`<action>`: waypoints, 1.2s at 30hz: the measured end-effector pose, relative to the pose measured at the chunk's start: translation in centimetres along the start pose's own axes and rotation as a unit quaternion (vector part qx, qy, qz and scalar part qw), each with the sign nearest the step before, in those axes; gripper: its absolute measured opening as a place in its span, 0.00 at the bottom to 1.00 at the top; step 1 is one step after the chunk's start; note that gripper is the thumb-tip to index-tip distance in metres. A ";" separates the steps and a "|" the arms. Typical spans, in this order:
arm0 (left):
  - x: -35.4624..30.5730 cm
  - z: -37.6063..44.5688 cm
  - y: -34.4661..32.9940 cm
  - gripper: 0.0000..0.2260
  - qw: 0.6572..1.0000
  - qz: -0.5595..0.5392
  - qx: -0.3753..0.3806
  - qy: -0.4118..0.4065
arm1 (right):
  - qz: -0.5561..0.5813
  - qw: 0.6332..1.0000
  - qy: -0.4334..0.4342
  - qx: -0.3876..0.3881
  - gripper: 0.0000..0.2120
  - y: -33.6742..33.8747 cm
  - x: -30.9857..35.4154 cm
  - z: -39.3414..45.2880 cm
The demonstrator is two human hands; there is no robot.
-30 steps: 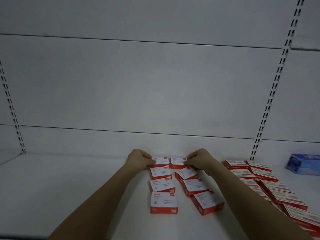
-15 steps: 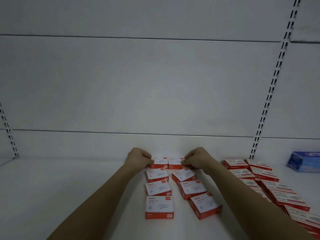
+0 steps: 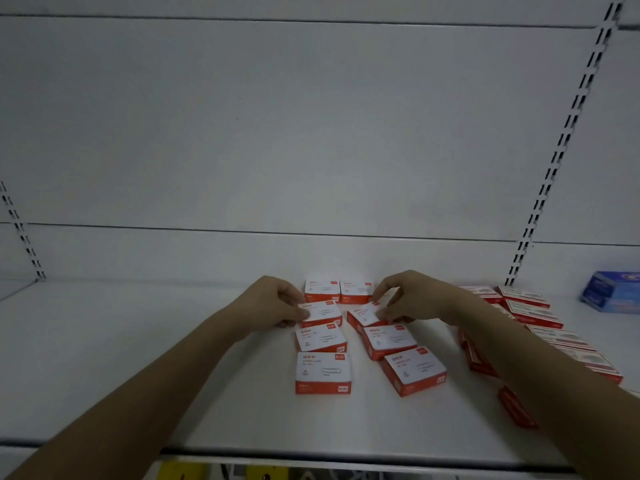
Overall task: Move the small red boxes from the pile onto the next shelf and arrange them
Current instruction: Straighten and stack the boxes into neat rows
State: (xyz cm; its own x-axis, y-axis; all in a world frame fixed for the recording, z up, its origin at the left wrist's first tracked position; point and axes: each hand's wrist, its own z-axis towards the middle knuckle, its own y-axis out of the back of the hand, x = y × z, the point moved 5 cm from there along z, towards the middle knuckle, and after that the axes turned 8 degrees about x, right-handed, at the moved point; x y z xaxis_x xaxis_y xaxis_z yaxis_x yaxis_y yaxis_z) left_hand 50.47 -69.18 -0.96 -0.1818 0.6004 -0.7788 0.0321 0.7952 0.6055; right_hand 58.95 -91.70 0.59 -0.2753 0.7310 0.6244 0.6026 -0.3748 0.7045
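Both hands have drawn back from the rearmost pair to the second row of small red-and-white cardboard boxes (image 3: 346, 334), lined in two columns toward the white shelf's (image 3: 138, 358) back edge. The skewed right column could jostle its neighbours if pushed. Left hand (image 3: 273, 304) pinches one box (image 3: 320, 314); right hand (image 3: 412, 297), fingers curled, pinches another (image 3: 363, 315).

shop | white slotted shelving (image 3: 104, 341) | rows of boxed stock (image 3: 533, 315)

both arms reach forward, left hand (image 3: 273, 303) and right hand (image 3: 412, 299) apparently curled, pinching.
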 end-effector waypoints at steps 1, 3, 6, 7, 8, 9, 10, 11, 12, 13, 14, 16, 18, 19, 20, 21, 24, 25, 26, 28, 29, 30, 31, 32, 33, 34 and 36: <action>0.0 0.2 -0.2 0.11 1.000 -0.004 -0.005 -0.004 | 0.000 1.000 0.001 -0.011 0.14 -0.1 0.0 0.3; -0.2 0.5 -0.4 0.11 1.000 -0.007 -0.020 -0.009 | -0.005 0.999 0.000 -0.039 0.13 -0.4 0.2 0.7; -0.2 1.2 -0.3 0.14 0.998 -0.005 -0.063 -0.016 | -0.020 0.995 -0.009 -0.093 0.15 -0.7 0.4 1.3; -0.2 1.4 -0.2 0.15 0.997 -0.007 -0.077 -0.016 | -0.024 0.994 -0.013 -0.108 0.16 -0.8 0.6 1.4; 0.0 1.6 0.0 0.16 0.996 -0.013 -0.087 -0.015 | -0.027 0.993 -0.016 -0.118 0.16 -0.9 0.6 1.4; 0.1 1.7 0.1 0.16 0.995 -0.025 -0.092 -0.012 | -0.028 0.992 -0.018 -0.124 0.16 -1.0 0.7 1.4; 0.2 1.8 0.2 0.17 0.995 -0.039 -0.094 -0.008 | -0.027 0.991 -0.018 -0.129 0.17 -1.0 0.8 1.3; 0.3 1.8 0.2 0.17 0.994 -0.049 -0.094 -0.006 | -0.025 0.990 -0.018 -0.135 0.16 -1.0 0.8 1.2; 0.3 1.8 0.2 0.16 0.994 -0.054 -0.093 -0.005 | -0.020 0.989 -0.017 -0.143 0.16 -1.1 0.9 1.0; 0.3 1.7 0.2 0.15 0.994 -0.056 -0.094 -0.005 | -0.014 0.988 -0.017 -0.151 0.16 -1.2 0.8 1.0; 0.3 1.6 0.1 0.14 0.994 -0.057 -0.097 -0.008 | -0.008 0.987 -0.018 -0.159 0.16 -1.2 0.7 0.9; 0.3 1.5 -0.1 0.13 0.993 -0.054 -0.108 -0.017 | -0.006 0.984 -0.022 -0.175 0.15 -1.3 0.5 0.7; 0.4 1.3 -0.2 0.12 0.991 -0.050 -0.119 -0.024 | -0.010 0.982 -0.021 -0.186 0.14 -1.4 0.5 0.7; 0.4 1.3 -0.3 0.12 0.991 -0.050 -0.121 -0.028 | -0.014 0.982 -0.019 -0.189 0.14 -1.5 0.5 0.7; 0.4 1.2 -0.4 0.12 0.991 -0.051 -0.121 -0.030 | -0.018 0.981 -0.017 -0.191 0.14 -1.6 0.6 0.7; 0.3 1.2 -0.5 0.12 0.991 -0.052 -0.121 -0.030 | -0.021 0.981 -0.017 -0.191 0.13 -1.6 0.7 0.7; 0.2 1.0 -0.6 0.11 0.991 -0.053 -0.119 -0.030 | -0.020 0.981 -0.017 -0.192 0.13 -1.7 0.7 0.6; 0.2 1.0 -0.6 0.11 0.991 -0.056 -0.118 -0.030 | -0.018 0.981 -0.016 -0.193 0.12 -1.7 0.6 0.6; 0.3 1.0 -0.6 0.12 0.991 -0.061 -0.116 -0.031 | -0.017 0.981 -0.015 -0.193 0.12 -1.8 0.6 0.6; 0.3 0.9 -0.7 0.12 0.991 -0.064 -0.108 -0.033 | -0.014 0.981 -0.015 -0.193 0.12 -1.8 0.5 0.6; 0.1 0.9 -0.7 0.13 0.992 -0.058 -0.104 -0.035 | -0.013 0.981 -0.016 -0.192 0.12 -1.8 0.5 0.6; 0.0 0.8 -0.7 0.13 0.993 -0.052 -0.099 -0.037 | -0.012 0.981 -0.017 -0.191 0.12 -1.7 0.5 0.6; -0.1 0.6 -0.8 0.14 0.994 -0.047 -0.094 -0.039 | -0.011 0.982 -0.019 -0.190 0.12 -1.7 0.5 0.5; -0.2 0.5 -0.7 0.14 0.994 -0.043 -0.090 -0.041 | -0.008 0.982 -0.020 -0.188 0.12 -1.7 0.5 0.5; -0.4 0.2 -0.7 0.15 0.995 -0.038 -0.086 -0.042 | 0.000 0.983 -0.020 -0.185 0.13 -1.6 0.5 0.4; -0.6 0.0 -0.6 0.16 0.995 -0.022 -0.088 -0.046 | 0.010 0.983 -0.017 -0.184 0.13 -1.5 0.4 0.3; -1.2 -0.8 -0.2 0.16 0.993 0.032 -0.097 -0.061 | 0.015 0.982 -0.005 -0.189 0.12 -1.0 0.3 -0.1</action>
State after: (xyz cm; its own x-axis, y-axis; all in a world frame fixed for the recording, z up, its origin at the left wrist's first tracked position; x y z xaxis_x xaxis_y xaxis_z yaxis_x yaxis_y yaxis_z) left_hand 49.89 -70.14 -0.04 -0.0656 0.6638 -0.7450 -0.1533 0.7310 0.6649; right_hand 58.17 -91.17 0.09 -0.2538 0.7207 0.6451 0.2896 -0.5797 0.7616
